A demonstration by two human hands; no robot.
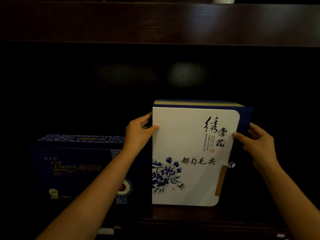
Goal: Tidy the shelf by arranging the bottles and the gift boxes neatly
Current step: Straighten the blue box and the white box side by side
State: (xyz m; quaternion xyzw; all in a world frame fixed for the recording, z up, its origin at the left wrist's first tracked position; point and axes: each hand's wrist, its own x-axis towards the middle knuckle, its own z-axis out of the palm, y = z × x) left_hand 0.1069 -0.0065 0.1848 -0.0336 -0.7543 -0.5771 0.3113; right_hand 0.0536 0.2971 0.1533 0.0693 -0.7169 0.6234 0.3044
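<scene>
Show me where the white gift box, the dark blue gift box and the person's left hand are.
white gift box point(190, 170): head view, middle of its front face.
dark blue gift box point(74, 168): head view, on the gold lettering of its front.
left hand point(138, 132): head view, back of the hand.

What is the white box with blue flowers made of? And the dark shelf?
The white box looks like stiff cardboard covered in smooth matte printed paper: flat panels, crisp edges, a blue wrapped spine. The tan strip at its flap may be wood or card. The shelf above looks like dark varnished wood: faint grain and soft glare show.
</scene>
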